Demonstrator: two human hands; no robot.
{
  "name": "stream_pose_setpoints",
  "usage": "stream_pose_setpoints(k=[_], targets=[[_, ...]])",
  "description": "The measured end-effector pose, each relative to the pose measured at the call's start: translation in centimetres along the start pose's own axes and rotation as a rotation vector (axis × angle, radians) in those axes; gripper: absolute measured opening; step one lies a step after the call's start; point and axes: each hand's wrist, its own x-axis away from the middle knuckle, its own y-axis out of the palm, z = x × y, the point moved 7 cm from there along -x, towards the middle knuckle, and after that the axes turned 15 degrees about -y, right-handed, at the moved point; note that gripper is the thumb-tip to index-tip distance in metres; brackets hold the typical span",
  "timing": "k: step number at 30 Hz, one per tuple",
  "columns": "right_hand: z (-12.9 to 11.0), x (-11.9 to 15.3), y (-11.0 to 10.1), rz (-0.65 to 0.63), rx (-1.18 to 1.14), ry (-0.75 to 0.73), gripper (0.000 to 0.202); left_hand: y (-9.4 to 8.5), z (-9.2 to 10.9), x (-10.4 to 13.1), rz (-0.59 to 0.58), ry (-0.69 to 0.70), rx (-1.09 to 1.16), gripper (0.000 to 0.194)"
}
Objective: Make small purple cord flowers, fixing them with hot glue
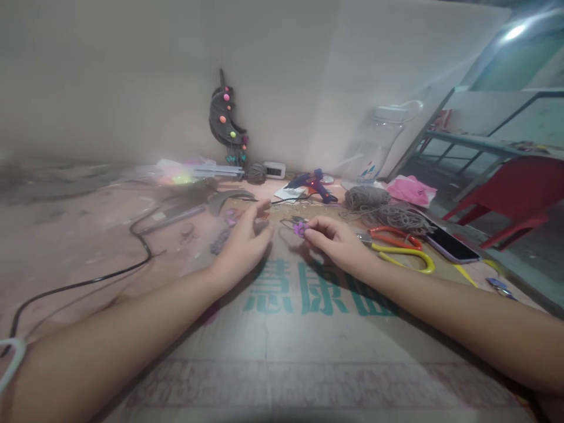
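Between the thumb and fingertips of my right hand (335, 241) is a small purple flower-shaped piece (300, 229), with a thin grey strand beside it. My left hand (247, 239) hovers over the printed cardboard (282, 341), its fingers and thumb apart and nothing seen in them. Just left of that hand lie small purple and grey pieces (220, 239), partly covered by it and blurred. Beyond both hands a dark blue glue gun (315, 183) rests near a white card (288, 194).
Right of my right hand are scissors with red and yellow handles (408, 255), grey yarn (368, 198) and a phone (453, 244). A clear bottle (379, 144) stands behind. Against the wall leans a grey moon decoration (222, 117). A black cord (106, 277) crosses the left side.
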Motion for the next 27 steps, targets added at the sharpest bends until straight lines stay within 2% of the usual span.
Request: stream_pose_setpoints(k=[6, 8, 10, 11, 14, 17, 19, 21, 23, 25, 27], targets=[[-0.4, 0.1, 0.4, -0.044, -0.023, -0.022, 0.024, 1.9, 1.7, 1.6, -0.285, 0.015, 0.013, 0.054], [-0.5, 0.1, 0.6, -0.067, -0.016, -0.023, 0.023, 2.2, 1.7, 1.6, -0.328, 0.021, 0.000, 0.040], [-0.5, 0.2, 0.6, -0.071, -0.003, -0.021, 0.023, 2.0, 1.2, 1.2, -0.305, -0.031, -0.012, 0.026], [-0.5, 0.2, 0.5, -0.069, 0.001, -0.028, 0.022, 1.8, 0.6, 0.8, -0.266, -0.082, -0.007, 0.027], [-1.2, 0.5, 0.1, -0.055, 0.019, -0.099, 0.019, 0.6, -1.1, -0.3, -0.123, -0.257, 0.196, 0.027], [-2.2, 0.8, -0.3, -0.035, 0.032, -0.210, 0.015, 0.3, -2.0, -1.0, -0.089, -0.344, 0.395, 0.025], [-2.5, 0.9, -0.2, -0.038, 0.037, -0.239, 0.014, 0.2, -2.0, -1.1, -0.073, -0.356, 0.430, 0.027], [-2.2, 0.9, 0.0, -0.051, 0.039, -0.199, 0.016, -0.1, -1.3, -0.8, -0.020, -0.285, 0.346, 0.041], [-1.6, 0.7, 0.2, -0.053, 0.026, -0.121, 0.018, -0.7, 0.3, 0.0, 0.057, -0.123, 0.185, 0.054], [-1.1, 0.5, 0.2, -0.028, -0.001, -0.061, 0.022, -0.9, 1.7, 0.9, 0.106, 0.015, 0.023, 0.043], [-0.8, 0.4, 0.1, -0.005, -0.025, -0.032, 0.025, -0.4, 2.4, 1.5, 0.045, 0.075, -0.090, 0.029]])
